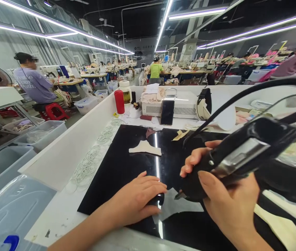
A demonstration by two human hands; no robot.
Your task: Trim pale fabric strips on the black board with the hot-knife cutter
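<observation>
Black tool, 4 o'clock: clamped in right hand. Pale sheet, 5 o'clock; left hand alongside, grip unclear. Jar, 11 o'clock: greenish-brown contents. Bin, 9 o'clock: clear plastic.

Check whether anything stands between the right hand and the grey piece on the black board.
Only the black tool held in the right hand, its tip at or just above the grey piece. Nothing else visible stands between them.
</observation>
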